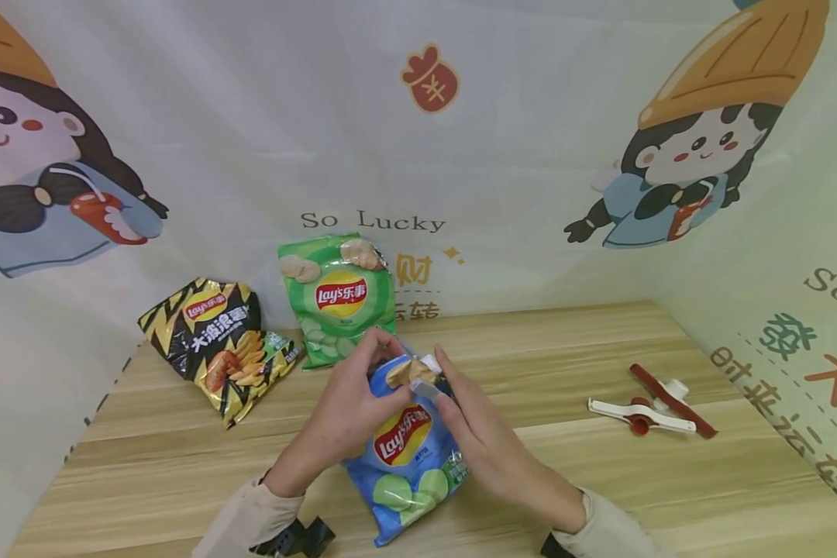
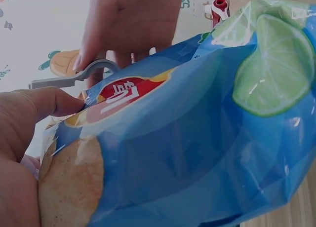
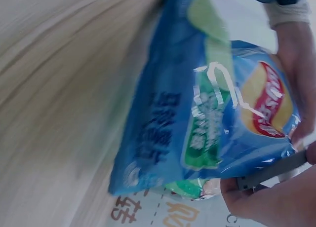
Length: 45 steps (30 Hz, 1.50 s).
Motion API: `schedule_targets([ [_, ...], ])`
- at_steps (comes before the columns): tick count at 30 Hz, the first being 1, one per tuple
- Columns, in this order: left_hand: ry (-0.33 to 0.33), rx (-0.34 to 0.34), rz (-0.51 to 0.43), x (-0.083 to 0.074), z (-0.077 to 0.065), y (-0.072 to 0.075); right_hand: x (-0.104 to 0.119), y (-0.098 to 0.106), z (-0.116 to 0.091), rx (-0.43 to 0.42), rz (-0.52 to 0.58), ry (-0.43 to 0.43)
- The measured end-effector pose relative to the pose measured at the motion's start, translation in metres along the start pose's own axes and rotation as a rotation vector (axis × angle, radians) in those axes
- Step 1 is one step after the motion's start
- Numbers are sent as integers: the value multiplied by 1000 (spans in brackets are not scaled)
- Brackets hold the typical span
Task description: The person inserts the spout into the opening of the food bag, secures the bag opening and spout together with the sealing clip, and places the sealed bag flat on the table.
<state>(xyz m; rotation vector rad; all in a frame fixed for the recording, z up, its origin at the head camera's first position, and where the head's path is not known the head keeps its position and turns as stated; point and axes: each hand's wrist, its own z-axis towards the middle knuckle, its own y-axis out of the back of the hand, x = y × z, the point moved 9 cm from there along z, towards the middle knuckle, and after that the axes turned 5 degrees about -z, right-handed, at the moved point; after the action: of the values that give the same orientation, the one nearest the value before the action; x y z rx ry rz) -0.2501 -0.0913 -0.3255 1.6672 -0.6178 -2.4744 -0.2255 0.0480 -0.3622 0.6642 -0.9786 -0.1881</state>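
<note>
A blue Lay's chip bag (image 1: 404, 480) with lime pictures stands tilted between my two hands over the table. My left hand (image 1: 342, 411) pinches its top edge between thumb and fingers, and the top looks folded over there. On the other side my right hand (image 1: 488, 442) holds a grey-white bag clip (image 3: 271, 170) at that same edge. From the left wrist view the clip (image 2: 74, 80) shows spread apart, its arm sticking out beyond the left thumb. Fingers hide part of the fold.
A black-and-yellow Lay's bag (image 1: 226, 349) leans at the back left, beside a green Lay's bag (image 1: 338, 302) against the printed backdrop. Toward the right of the wooden table (image 1: 544, 480) lie a white clip (image 1: 603, 408) with a red middle and a red clip (image 1: 700, 422) with a white middle.
</note>
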Motion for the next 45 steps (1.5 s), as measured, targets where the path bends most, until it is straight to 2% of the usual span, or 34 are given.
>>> schedule_targets([
  [4,-23,21,-3,-3,-1,-3,0,4,2,25,159,-37],
  [10,-80,72,-20,-11,-4,-11,-8,4,4,79,438,-148],
  [13,-105,92,-27,-15,-5,-15,-9,3,5,80,511,-156],
  [21,-128,99,2,-19,-6,-19,-8,8,3,-29,500,-99],
  [28,-172,46,106,-24,-8,-23,-8,11,1,-147,489,-45],
  [33,-149,28,114,-23,-8,-22,-8,9,2,-138,426,-56],
  [40,-149,57,109,-21,-7,-22,-8,7,2,-117,283,-56],
  [45,-151,70,120,-22,-7,-23,-11,7,1,-141,246,-50],
])
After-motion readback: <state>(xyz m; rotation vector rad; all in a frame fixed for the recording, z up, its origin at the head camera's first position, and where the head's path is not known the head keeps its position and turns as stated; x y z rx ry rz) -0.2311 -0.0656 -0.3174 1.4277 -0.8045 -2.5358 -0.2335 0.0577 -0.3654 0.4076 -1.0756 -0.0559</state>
